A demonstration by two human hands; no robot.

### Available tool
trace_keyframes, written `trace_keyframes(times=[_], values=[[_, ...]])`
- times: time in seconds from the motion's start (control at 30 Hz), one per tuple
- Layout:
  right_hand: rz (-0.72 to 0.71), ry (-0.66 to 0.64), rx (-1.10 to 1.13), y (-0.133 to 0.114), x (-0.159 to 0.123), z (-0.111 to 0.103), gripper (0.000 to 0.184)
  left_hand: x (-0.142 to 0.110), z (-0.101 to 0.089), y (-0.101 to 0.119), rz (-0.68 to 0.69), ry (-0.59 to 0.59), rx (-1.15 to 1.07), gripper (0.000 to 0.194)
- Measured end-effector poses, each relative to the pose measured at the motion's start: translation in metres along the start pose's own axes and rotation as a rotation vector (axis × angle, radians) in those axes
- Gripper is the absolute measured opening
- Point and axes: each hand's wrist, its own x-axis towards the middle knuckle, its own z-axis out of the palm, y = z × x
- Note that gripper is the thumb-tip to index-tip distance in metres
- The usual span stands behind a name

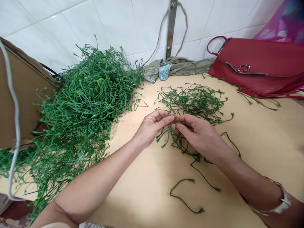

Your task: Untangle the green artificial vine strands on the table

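Both of my hands meet fingertip to fingertip over the middle of the table. My left hand [154, 126] is closed, its thumb and fingers pinching thin green plastic stems [165, 134] whose knobby ends hang below. From the right, my right hand [199, 134] pinches at the same point, thumb against forefinger; exactly what lies between its tips is hidden. Behind the hands lies a loose pile of green stems [197, 100]. More stems are partly covered by my right hand. One single curved stem [177, 196] rests nearer to me.
At the left rises a big heap of green stems [90, 91] against a cardboard box [23, 95], with a white cable [15, 110] in front. A blue-and-white cup [164, 71] stands near the tiled wall, beside a metal upright [170, 31]. A red handbag [258, 66] lies at back right.
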Motion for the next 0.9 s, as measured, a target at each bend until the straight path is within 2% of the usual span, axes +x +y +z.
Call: trace_keyframes(times=[0.13,0.33,0.4,0.47,0.57,0.63,0.7,0.77,0.8,0.83,0.9], values=[[-0.047,-0.005,-0.121,-0.004,-0.003,0.002,0.022,0.001,-0.003,0.000,-0.013,-0.009,0.026,0.025],[-0.012,0.047,-0.289,-0.015,-0.006,0.001,0.018,0.001,-0.003,0.002,-0.039,-0.009,0.013,0.026],[-0.023,0.024,-0.332,-0.015,-0.006,0.000,0.018,0.000,-0.003,0.004,-0.050,-0.005,0.004,0.026],[-0.115,-0.040,-0.376,-0.012,-0.006,0.000,0.019,0.000,-0.002,0.005,-0.072,-0.004,-0.003,0.026],[-0.408,-0.121,-0.448,-0.005,-0.005,0.001,0.020,0.001,-0.002,0.006,-0.100,0.011,-0.007,0.023],[-0.559,-0.167,-0.495,-0.005,-0.007,0.005,0.022,0.003,-0.004,0.007,-0.095,0.087,-0.017,0.021],[-0.616,-0.241,-0.521,-0.010,-0.012,0.012,0.026,0.006,-0.005,0.009,-0.072,0.223,-0.054,0.021],[-0.625,-0.306,-0.506,-0.017,-0.019,0.019,0.030,0.007,-0.007,0.010,-0.031,0.327,-0.086,0.020],[-0.615,-0.305,-0.476,-0.020,-0.021,0.022,0.030,0.007,-0.007,0.011,-0.012,0.331,-0.085,0.018],[-0.584,-0.270,-0.429,-0.022,-0.023,0.024,0.029,0.006,-0.008,0.011,0.006,0.306,-0.074,0.017],[-0.429,-0.125,-0.305,-0.022,-0.022,0.024,0.025,0.005,-0.008,0.011,0.033,0.219,-0.046,0.017]])
